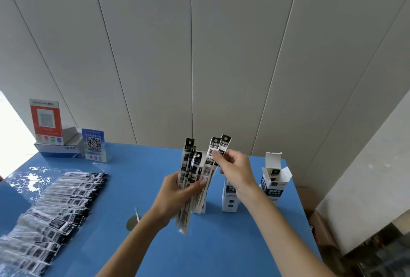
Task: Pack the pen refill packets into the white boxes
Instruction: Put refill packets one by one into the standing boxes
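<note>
Left hand [177, 190] grips fanned refill packets [190, 170]; right hand [235, 165] fingers pinch two tops, probably counting out for open white box [274, 182].

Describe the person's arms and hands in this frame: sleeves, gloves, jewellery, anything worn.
Both forearms are bare as far as the bottom edge of the frame, so no sleeves or cuffs show. The left hand and the right hand wear no gloves. No watch, bracelet or ring is visible on either wrist or on the fingers that show. No markings or tape appear.
</note>
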The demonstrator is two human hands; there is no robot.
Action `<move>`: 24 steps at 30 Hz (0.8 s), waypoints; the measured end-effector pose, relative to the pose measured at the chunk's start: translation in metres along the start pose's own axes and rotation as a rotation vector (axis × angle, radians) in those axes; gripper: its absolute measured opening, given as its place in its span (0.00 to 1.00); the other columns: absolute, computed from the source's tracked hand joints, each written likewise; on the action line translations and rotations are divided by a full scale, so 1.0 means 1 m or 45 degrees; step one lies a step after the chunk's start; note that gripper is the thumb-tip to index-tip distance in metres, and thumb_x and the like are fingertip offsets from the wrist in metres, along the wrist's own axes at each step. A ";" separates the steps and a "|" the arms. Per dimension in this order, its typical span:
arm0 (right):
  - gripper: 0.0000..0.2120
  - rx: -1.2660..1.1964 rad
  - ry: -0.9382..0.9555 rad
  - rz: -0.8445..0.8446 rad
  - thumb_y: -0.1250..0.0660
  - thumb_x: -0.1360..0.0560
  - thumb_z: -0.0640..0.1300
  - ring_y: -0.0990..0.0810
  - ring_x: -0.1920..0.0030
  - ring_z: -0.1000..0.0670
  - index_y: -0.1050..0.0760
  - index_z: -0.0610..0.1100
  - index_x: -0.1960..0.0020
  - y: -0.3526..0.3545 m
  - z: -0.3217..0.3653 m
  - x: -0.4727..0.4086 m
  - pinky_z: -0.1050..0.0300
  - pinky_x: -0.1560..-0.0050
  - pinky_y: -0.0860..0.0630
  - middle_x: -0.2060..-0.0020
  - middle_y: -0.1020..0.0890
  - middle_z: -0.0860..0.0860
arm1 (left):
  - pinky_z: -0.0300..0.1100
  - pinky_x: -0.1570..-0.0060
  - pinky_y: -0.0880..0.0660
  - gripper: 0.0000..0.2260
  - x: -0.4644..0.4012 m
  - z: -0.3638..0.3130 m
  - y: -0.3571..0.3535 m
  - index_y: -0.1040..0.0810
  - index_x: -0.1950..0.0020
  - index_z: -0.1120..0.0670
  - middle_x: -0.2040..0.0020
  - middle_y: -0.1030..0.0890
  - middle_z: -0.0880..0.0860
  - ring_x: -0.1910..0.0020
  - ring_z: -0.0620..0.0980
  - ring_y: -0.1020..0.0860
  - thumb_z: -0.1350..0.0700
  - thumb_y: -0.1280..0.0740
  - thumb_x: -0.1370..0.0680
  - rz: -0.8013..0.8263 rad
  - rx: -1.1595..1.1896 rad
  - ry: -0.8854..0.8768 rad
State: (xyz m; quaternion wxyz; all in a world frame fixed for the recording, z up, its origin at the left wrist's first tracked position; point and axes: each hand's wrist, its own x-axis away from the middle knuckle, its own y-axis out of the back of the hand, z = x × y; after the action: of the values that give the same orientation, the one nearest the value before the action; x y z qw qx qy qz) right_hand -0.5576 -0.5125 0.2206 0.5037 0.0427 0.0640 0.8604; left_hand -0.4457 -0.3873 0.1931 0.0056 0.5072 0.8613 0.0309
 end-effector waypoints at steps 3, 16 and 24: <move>0.14 0.081 -0.070 0.171 0.29 0.26 0.48 0.25 0.69 0.55 0.23 0.36 0.53 0.004 0.001 -0.003 0.60 0.67 0.31 0.65 0.23 0.48 | 0.43 0.60 0.19 0.08 -0.003 0.000 0.002 0.20 0.52 0.62 0.57 0.16 0.61 0.60 0.53 0.17 0.57 0.30 0.25 -0.016 -0.032 -0.052; 0.03 0.092 -0.177 0.198 0.30 0.27 0.40 0.23 0.69 0.53 0.24 0.43 0.58 0.008 0.013 -0.013 0.59 0.69 0.30 0.67 0.21 0.50 | 0.55 0.64 0.19 0.08 -0.020 0.008 0.019 0.22 0.52 0.63 0.59 0.18 0.63 0.65 0.55 0.19 0.57 0.31 0.23 -0.077 0.000 -0.018; 0.07 -0.023 0.198 -0.151 0.31 0.25 0.41 0.25 0.71 0.58 0.25 0.46 0.61 0.027 0.029 -0.023 0.67 0.70 0.28 0.70 0.22 0.55 | 0.43 0.73 0.23 0.12 -0.027 0.021 0.028 0.24 0.53 0.63 0.64 0.22 0.59 0.71 0.52 0.21 0.55 0.27 0.26 -0.404 0.053 0.159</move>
State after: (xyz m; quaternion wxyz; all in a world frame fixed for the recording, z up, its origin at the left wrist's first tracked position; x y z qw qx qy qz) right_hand -0.5653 -0.5437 0.2532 0.5476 -0.0326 0.0974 0.8304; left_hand -0.4068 -0.3965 0.1736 -0.0536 0.3619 0.9297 0.0433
